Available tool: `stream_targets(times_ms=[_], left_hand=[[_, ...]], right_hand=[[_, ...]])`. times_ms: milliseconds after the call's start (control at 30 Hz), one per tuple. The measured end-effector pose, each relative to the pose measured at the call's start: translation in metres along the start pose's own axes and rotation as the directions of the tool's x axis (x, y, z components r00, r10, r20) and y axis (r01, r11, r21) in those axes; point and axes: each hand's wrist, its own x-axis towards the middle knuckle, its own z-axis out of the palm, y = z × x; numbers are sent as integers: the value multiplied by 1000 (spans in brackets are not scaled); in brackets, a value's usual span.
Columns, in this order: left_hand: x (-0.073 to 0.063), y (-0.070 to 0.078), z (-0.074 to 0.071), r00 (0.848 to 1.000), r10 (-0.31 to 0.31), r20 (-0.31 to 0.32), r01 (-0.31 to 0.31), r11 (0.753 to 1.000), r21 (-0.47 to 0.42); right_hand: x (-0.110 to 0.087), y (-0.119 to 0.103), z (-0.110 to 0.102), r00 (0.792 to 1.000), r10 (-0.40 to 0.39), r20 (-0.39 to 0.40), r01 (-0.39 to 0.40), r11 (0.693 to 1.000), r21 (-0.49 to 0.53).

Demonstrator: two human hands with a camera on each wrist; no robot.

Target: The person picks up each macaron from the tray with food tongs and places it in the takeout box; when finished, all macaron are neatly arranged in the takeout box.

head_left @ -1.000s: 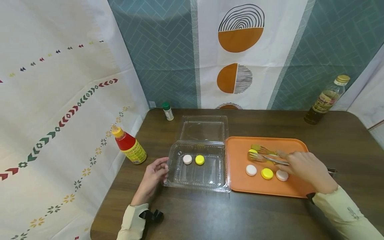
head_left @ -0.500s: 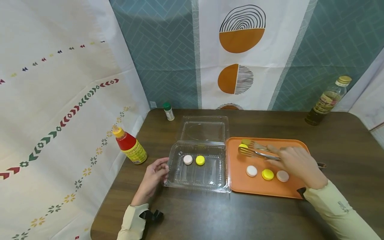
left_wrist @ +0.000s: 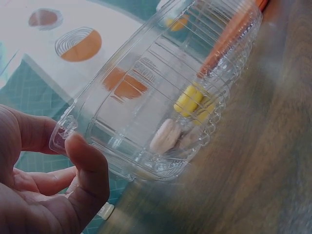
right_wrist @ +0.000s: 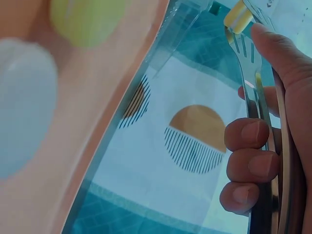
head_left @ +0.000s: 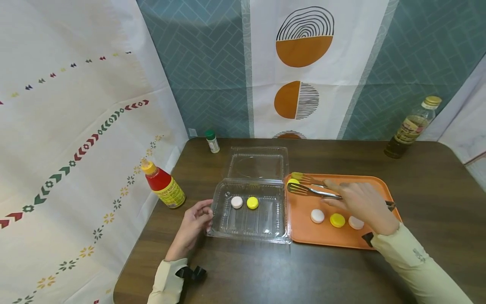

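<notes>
My right hand point(head_left: 360, 204) grips metal tongs point(head_left: 322, 194), their slotted ends pinching a yellow macaron point(head_left: 292, 183). The held macaron is above the tray's left edge, near the container's right rim. In the right wrist view, curled fingers wrap the tong handles and the yellow macaron point(right_wrist: 238, 17) sits between the tips. My left hand point(head_left: 195, 223) pinches the left rim of an open clear plastic container point(head_left: 248, 237) between thumb and fingers. Inside it lie a pale pink macaron point(head_left: 237, 202) and a yellow macaron point(head_left: 252, 202), side by side.
An orange tray point(head_left: 322, 240) adjoins the container's right side, bearing white point(head_left: 317, 216), yellow point(head_left: 337, 220) and pale pink point(head_left: 356, 222) macarons. A red sauce bottle point(head_left: 164, 185) stands left, a green-capped shaker point(head_left: 212, 142) behind, an oil bottle point(head_left: 411, 127) back right. The container's lid point(head_left: 258, 165) lies folded back.
My right hand has carried the tongs and yellow macaron leftward across the tray, toward the container. The left hand stays at the container's rim.
</notes>
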Motion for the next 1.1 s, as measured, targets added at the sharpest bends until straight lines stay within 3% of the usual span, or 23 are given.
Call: stream_targets(times_ms=[167,633,867,1100], left_hand=[[-1,0,-1,1000,-4,-1,4,1000,8],[0,-1,-2,1000,8,-5,-8,1000,28],[-1,2,-3,1000,0,-2,0,1000,18],[0,1,-2,1000,-14,2,14,1000,6]], right_hand=[[10,-11,0,998,6,63,-8,999,32],[33,-29,6,990,-110,90,105,993,61],[48,-35,7,972,-227,69,225,974,24],[66,-44,5,954,-256,156,252,967,44]])
